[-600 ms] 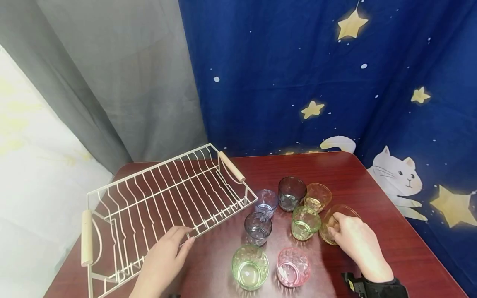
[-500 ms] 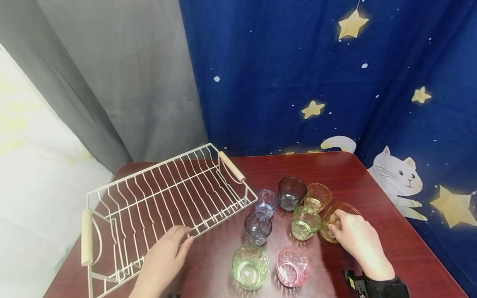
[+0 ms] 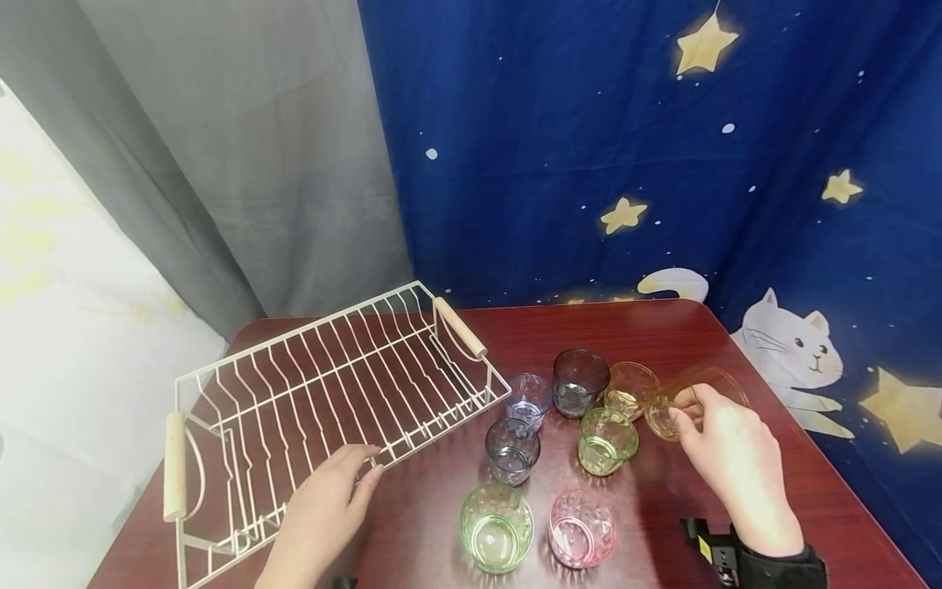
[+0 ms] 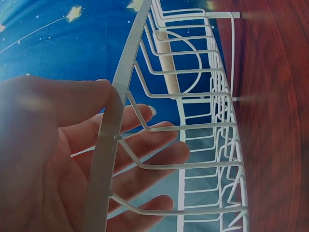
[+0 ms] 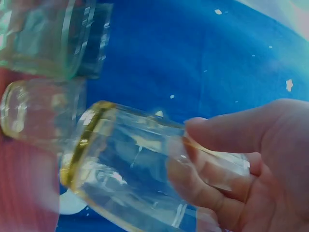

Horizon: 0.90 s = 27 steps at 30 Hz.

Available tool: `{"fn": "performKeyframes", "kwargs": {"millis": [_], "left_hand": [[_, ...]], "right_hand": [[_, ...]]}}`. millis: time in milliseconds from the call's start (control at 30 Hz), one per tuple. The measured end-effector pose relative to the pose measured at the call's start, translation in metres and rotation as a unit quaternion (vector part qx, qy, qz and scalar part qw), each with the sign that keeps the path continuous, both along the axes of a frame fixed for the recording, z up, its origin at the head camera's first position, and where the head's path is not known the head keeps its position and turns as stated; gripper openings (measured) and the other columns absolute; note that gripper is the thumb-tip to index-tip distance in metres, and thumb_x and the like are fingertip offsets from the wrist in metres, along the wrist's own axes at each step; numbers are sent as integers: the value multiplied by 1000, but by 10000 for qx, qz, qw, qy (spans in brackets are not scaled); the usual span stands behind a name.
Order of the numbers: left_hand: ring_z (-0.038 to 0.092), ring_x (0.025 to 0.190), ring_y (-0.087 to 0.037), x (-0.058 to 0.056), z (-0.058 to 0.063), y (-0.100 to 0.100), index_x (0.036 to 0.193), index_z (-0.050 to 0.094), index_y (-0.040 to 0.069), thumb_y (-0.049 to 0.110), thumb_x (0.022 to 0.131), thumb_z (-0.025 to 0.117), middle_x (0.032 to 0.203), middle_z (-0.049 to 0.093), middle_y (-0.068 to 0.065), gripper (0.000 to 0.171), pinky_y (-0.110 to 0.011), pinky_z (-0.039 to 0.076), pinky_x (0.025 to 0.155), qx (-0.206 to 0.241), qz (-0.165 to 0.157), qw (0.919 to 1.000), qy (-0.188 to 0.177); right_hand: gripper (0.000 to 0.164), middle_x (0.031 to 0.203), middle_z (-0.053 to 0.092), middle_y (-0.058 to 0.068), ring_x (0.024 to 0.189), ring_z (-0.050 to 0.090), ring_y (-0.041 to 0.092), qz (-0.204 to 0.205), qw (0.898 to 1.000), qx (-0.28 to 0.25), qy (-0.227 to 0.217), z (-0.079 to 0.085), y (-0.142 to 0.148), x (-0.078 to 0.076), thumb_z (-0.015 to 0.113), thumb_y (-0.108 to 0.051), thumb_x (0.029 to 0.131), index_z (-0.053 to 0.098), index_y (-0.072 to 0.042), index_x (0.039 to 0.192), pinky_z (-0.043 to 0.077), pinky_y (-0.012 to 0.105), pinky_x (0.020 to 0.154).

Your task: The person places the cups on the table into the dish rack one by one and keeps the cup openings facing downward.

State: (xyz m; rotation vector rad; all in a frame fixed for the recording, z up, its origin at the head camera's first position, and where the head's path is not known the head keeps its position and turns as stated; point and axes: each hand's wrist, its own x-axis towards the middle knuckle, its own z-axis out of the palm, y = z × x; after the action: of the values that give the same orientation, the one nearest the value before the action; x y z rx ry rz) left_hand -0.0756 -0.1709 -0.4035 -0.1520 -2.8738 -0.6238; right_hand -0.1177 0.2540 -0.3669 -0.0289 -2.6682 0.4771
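Observation:
My left hand (image 3: 320, 511) rests at the front rail of a white wire dish rack (image 3: 321, 377) with wooden handles. In the left wrist view, thumb and fingers lie on either side of that rail. At the right, my right hand (image 3: 732, 458) grips an amber-tinted glass (image 5: 130, 159) between thumb and fingers. That glass is tilted, its base (image 3: 661, 419) toward the other glasses and its mouth toward the hand. Beside it stand a yellow glass (image 3: 631, 393) and a small green glass (image 3: 607, 443); whether the held one touches them I cannot tell.
More upright glasses stand mid-table: dark (image 3: 580, 384), blue (image 3: 528, 402), grey (image 3: 513, 452), large green (image 3: 496, 528) and pink (image 3: 582, 529). The dark red table (image 3: 412, 532) ends at a grey curtain (image 3: 294, 164) and a blue starry curtain (image 3: 530, 180) behind.
My right hand has moved up and to the right with the amber glass, which has gone from near upright to tilted. The left hand and rack look the same, apart from a slight view shift.

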Motion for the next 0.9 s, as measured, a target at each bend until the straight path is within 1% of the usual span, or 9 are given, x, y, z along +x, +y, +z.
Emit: {"fn": "performKeyframes", "kwargs": {"millis": [67,133,233,300,367,467,567,733,900], "left_hand": [[70,100,-24,0,0,0,115,69,12,25,95,64,118,70,-4,25,-44,60,81,-20,1,10000,49],[71,98,-23,-1,-1,0,114,69,12,25,94,65,116,71,-4,24,-43,59,81,-41,-16,9998,171],[71,96,-22,-2,-1,0,114,70,13,24,93,66,113,72,-3,23,-42,59,81,-46,-57,9992,381],[71,96,-22,-3,-1,1,114,69,13,23,93,67,113,72,-3,23,-43,59,82,-42,-100,9988,482],[70,97,-22,-4,-1,3,116,68,14,23,92,67,114,72,-2,25,-43,59,83,-29,-141,9984,552],[68,105,-25,-5,1,6,120,67,13,22,92,67,121,69,-4,30,-46,57,89,-22,-263,9970,722],[65,111,-27,-8,2,10,122,65,10,22,90,69,129,64,-8,34,-46,56,91,15,-402,9947,944],[62,118,-30,-14,6,22,124,64,7,21,88,72,134,60,-12,40,-47,54,96,55,-648,9898,1271],[59,123,-28,-17,8,39,131,60,9,24,88,71,136,59,-9,47,-46,50,104,147,-963,9840,1495]], "right_hand": [[11,79,73,14,69,67,37,45,9989,-147,436,3,-2,1,73,-11,81,65,-7,89,43,41,47],[12,78,73,13,68,66,31,101,9968,-363,698,5,-5,2,74,-10,81,66,-8,90,42,35,49],[13,78,74,10,66,62,1,189,9931,-724,908,7,-11,2,76,-10,81,68,-10,91,42,20,54],[13,79,74,8,67,52,-18,220,9903,-1006,935,7,-15,3,76,-12,82,69,-11,92,40,11,57],[12,79,74,3,68,44,-28,249,9866,-1333,908,7,-21,4,76,-14,84,69,-12,93,39,6,59],[11,76,71,-13,67,51,-24,363,9770,-1950,779,8,-30,6,76,-16,85,70,-12,94,42,5,59],[12,76,66,-24,69,60,-14,537,9606,-2684,487,9,-41,8,75,-15,86,70,-11,96,46,6,62],[14,77,70,-16,72,65,-4,1040,9190,-3802,112,8,-59,12,72,-5,87,69,-3,101,51,11,65],[12,77,70,-13,72,65,1,1517,8835,-4431,-109,3,-72,14,70,1,86,69,-3,98,51,15,65]]}}
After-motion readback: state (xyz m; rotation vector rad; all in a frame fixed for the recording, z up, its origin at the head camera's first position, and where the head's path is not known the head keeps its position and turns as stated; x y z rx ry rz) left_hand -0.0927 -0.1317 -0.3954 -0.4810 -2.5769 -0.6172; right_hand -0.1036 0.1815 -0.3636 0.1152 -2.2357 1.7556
